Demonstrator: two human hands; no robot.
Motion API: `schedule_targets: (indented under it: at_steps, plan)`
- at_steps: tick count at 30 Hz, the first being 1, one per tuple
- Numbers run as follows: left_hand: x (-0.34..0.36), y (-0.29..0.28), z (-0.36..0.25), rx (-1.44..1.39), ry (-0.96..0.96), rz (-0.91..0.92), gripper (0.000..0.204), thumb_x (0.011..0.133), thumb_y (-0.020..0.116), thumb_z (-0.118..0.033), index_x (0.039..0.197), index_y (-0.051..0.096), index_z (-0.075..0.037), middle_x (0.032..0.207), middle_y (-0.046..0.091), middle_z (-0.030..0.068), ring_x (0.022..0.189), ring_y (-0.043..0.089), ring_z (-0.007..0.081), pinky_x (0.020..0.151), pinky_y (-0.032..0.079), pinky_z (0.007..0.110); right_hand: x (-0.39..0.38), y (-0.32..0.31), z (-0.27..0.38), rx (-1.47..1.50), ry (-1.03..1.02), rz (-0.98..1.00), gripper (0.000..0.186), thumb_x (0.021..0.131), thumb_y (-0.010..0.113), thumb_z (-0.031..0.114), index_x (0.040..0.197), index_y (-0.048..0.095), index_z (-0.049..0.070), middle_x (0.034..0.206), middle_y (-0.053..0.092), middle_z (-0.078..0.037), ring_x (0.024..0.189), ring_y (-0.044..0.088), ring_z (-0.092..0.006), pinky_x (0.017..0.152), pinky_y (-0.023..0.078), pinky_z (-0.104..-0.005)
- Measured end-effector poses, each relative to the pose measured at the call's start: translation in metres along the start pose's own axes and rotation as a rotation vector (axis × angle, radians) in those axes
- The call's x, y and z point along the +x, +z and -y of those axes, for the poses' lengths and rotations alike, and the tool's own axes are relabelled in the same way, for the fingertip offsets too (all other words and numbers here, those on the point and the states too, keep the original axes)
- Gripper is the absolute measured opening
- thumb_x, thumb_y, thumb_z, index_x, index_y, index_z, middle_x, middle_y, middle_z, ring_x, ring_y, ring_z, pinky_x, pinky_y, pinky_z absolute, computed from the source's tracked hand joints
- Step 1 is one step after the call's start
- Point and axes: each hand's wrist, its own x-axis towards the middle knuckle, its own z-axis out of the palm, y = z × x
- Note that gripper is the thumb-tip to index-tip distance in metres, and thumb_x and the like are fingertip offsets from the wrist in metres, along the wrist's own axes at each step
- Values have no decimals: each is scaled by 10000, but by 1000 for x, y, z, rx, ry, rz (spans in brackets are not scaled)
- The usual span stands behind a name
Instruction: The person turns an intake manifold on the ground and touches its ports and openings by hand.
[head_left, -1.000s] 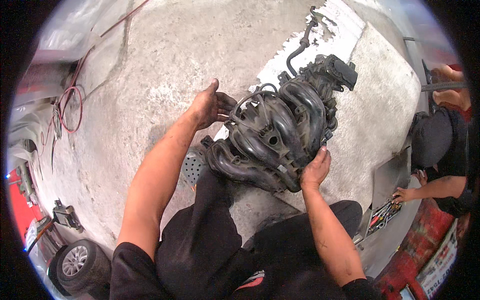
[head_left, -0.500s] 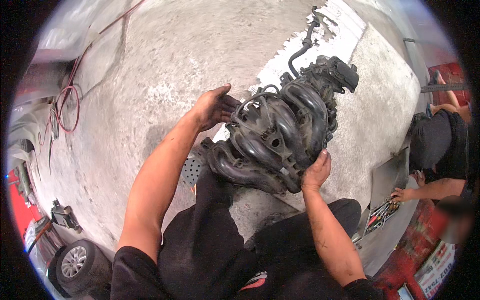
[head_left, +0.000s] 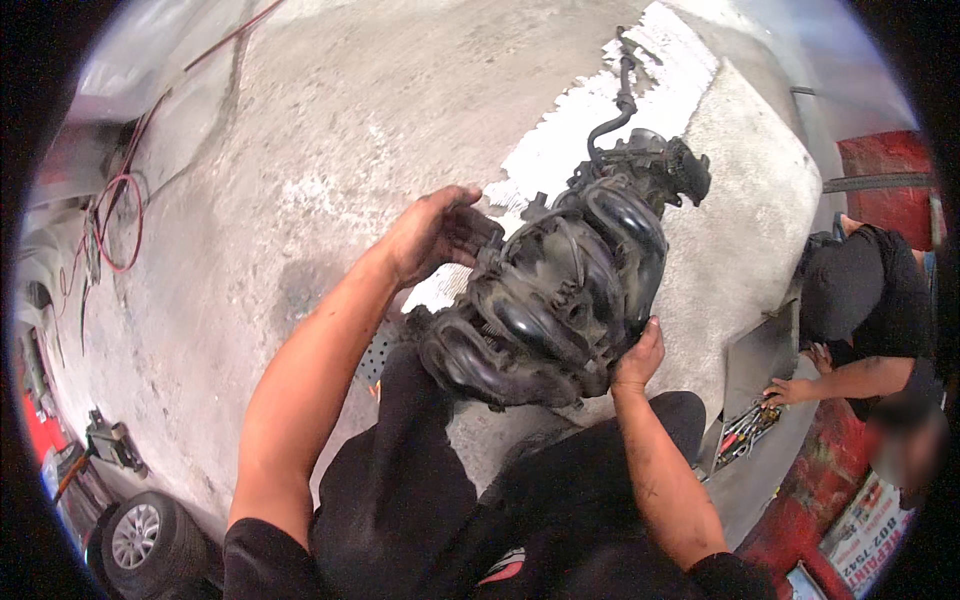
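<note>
the black intake manifold [head_left: 545, 310] is sitting between the person's two hands, just beyond the knees [head_left: 677, 425]. the right hand [head_left: 637, 362] is gripping the manifold's near right edge. the left hand [head_left: 430, 240] is standing at the manifold's left side, its fingers [head_left: 463, 238] spreading wide from the thumb; whether they are touching the manifold cannot be told. a black hose [head_left: 625, 100] is extending beyond the manifold's far end. well right of the manifold, a co-worker's hand [head_left: 790, 391] is reaching over loose tools [head_left: 752, 428].
</note>
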Motion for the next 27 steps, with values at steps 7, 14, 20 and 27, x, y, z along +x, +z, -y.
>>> schedule_targets:
  at_steps: [7,14,20,27]
  plan:
    - [-3,14,9,-123,18,150,334,989,539,-277,1158,597,5,1030,699,200,909,690,311,762,582,449,10,-19,-9,6,7,72,528,1068,378,380,1002,634,-77,960,669,-164,890,600,-251,871,459,-366]
    - [-7,19,6,82,50,271,440,915,596,-239,1179,646,109,1120,699,234,1014,683,325,878,562,430,18,-26,-32,112,18,77,459,1061,407,309,949,619,-82,896,656,-154,832,583,-246,823,465,-382]
    - [-12,29,2,179,19,214,403,835,684,-64,1174,633,148,1136,701,225,1026,691,293,887,574,400,12,-25,-19,97,12,21,473,1051,432,335,927,607,-87,867,651,-142,794,557,-236,792,458,-382]
    - [-9,42,7,259,-36,235,472,781,794,-50,1180,633,144,1138,708,201,1047,684,281,973,533,406,15,-32,-15,84,27,50,485,1046,418,340,959,628,-89,896,664,-144,836,575,-221,825,465,-363]
